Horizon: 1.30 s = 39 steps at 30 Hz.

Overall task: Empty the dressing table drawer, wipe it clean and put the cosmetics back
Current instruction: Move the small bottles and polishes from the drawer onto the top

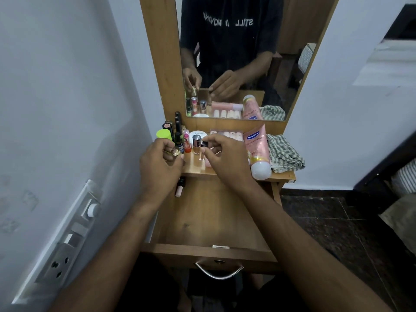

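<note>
The left hand [161,164] has its grip curled round a small gold-capped bottle [173,152], upright over the bench [282,175]. The right hand [221,154] pinches a small clear, black-capped bottle [203,149]. The open drawer [209,221], nearly emptied, lies directly below, a pink tube [180,188] at its far left.

hands [162,162] 2 | pink tube [257,149] 1 | checked cloth [284,154] 1 | drawer [209,249] 1 | mirror [238,59] 1

Tube [258,152]: pink with a white cap and a blue label patch. Cloth [284,154]: grey-and-white checked. Drawer [209,212]: brown wood grain; one cap [163,134] among the upright cosmetics is lime green (the brightest item noted).
</note>
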Tool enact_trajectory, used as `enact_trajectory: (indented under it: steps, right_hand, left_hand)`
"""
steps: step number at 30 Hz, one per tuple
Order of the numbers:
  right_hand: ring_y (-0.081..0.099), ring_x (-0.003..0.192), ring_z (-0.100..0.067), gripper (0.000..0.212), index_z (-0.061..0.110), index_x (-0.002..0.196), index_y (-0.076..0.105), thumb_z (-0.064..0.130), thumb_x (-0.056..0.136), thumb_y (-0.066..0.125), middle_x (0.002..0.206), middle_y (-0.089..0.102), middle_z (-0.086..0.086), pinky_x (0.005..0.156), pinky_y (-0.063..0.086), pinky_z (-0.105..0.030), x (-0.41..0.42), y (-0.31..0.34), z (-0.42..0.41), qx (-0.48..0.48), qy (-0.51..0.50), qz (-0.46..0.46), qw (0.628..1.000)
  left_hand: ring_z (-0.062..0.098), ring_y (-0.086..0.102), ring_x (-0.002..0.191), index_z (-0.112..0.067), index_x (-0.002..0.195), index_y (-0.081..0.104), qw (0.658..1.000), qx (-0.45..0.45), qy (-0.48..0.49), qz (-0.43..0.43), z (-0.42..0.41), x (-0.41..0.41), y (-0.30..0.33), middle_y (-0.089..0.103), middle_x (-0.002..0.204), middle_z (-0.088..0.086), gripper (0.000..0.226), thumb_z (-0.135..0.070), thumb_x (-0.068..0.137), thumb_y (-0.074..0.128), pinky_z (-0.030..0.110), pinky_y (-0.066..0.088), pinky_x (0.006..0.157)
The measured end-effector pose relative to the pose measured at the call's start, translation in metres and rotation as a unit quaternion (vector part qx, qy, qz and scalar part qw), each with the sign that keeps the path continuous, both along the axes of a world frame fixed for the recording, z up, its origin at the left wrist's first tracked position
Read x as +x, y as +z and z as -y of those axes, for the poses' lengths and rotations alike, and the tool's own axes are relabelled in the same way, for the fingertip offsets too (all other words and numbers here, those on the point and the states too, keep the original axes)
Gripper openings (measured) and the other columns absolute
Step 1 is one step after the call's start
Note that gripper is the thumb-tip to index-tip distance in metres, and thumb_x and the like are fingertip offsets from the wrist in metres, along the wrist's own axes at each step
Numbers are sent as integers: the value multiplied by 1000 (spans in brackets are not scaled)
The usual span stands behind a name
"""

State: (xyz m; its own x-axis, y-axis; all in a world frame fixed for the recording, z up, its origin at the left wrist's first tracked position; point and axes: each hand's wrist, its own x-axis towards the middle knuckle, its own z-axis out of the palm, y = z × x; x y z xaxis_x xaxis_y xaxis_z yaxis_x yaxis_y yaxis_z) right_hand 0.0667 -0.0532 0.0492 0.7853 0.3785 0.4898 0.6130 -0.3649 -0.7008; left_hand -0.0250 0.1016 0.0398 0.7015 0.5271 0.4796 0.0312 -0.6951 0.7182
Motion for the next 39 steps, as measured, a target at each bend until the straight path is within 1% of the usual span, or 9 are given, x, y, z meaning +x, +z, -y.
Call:
enact_trajectory:
  steps: [2, 6, 9, 12, 22, 28, 33, 36, 39]
  right_hand:
    - [66, 74, -4, 23, 17, 108, 76, 20, 86, 76, 88, 73, 6, 73, 57, -26, 11, 0, -5, -2, -15, -7, 1000]
    - [62, 71, 0, 24, 17, 110, 75, 20, 86, 77, 92, 75, 4, 71, 51, -16, 21, -3, -12, -19, -41, -7, 999]
    - [64, 73, -2, 25, 19, 111, 75, 22, 87, 76, 95, 75, 4, 73, 54, -22, 26, -8, -14, -42, -46, 1, 998]
    - [66, 74, -5, 25, 20, 111, 74, 21, 86, 75, 96, 75, 4, 75, 57, -29, 31, -14, -15, -50, -45, 1, 998]
    - [65, 72, -3, 35, 21, 117, 71, 18, 83, 79, 94, 74, 4, 74, 57, -28, 39, -18, -19, -57, -39, -19, 997]
    - [65, 74, -7, 41, 21, 117, 71, 18, 78, 83, 91, 73, 4, 73, 57, -29, 38, -19, -20, -57, -32, -16, 998]
    - [63, 90, -10, 48, 21, 124, 67, 24, 79, 83, 108, 71, 2, 81, 55, -32, 36, -22, -18, -61, -33, 7, 998]
    - [58, 100, -8, 46, 21, 128, 62, 28, 84, 75, 111, 66, 3, 84, 51, -25, 29, -17, -16, -18, -52, 51, 997]
    - [55, 96, -5, 36, 16, 125, 63, 24, 90, 70, 106, 65, 4, 81, 42, -13, 2, -13, -6, 21, -51, 107, 993]
  left_hand:
    - [11, 63, 75, -20, 98, 61, 1000, 2, -3, -1, 2, 8, -3, 65, 91, -3, 26, -16, 81, 80, 10, 44, 63]
    - [6, 60, 73, -16, 99, 62, 1000, 7, -9, 5, 7, 19, -7, 64, 93, -2, 25, -13, 82, 80, 9, 46, 64]
    - [5, 60, 75, -16, 102, 63, 1000, 13, -6, -1, 9, 26, -11, 64, 95, -3, 24, -16, 83, 79, 20, 52, 67]
    - [5, 60, 73, -15, 103, 64, 1000, 10, -2, -1, 8, 32, -13, 65, 97, -3, 24, -18, 84, 79, 20, 51, 67]
    - [14, 63, 97, -14, 121, 64, 999, 38, 6, 0, 10, 37, -18, 68, 112, 1, 39, -21, 86, 77, 31, 56, 83]
    - [17, 66, 97, -14, 123, 64, 999, 41, 2, -13, 10, 35, -19, 69, 116, 2, 40, -21, 86, 78, 35, 59, 85]
    - [18, 63, 109, -14, 128, 63, 998, 64, 5, -29, 10, 33, -17, 67, 121, 3, 46, -19, 85, 78, 31, 54, 94]
    - [20, 61, 114, -17, 132, 59, 995, 95, -1, -42, 13, 25, -10, 64, 127, 2, 48, -24, 87, 75, 35, 53, 95]
    - [22, 59, 114, -17, 134, 56, 991, 114, 24, -63, 19, 5, 1, 60, 131, 3, 47, -27, 90, 71, 29, 47, 90]
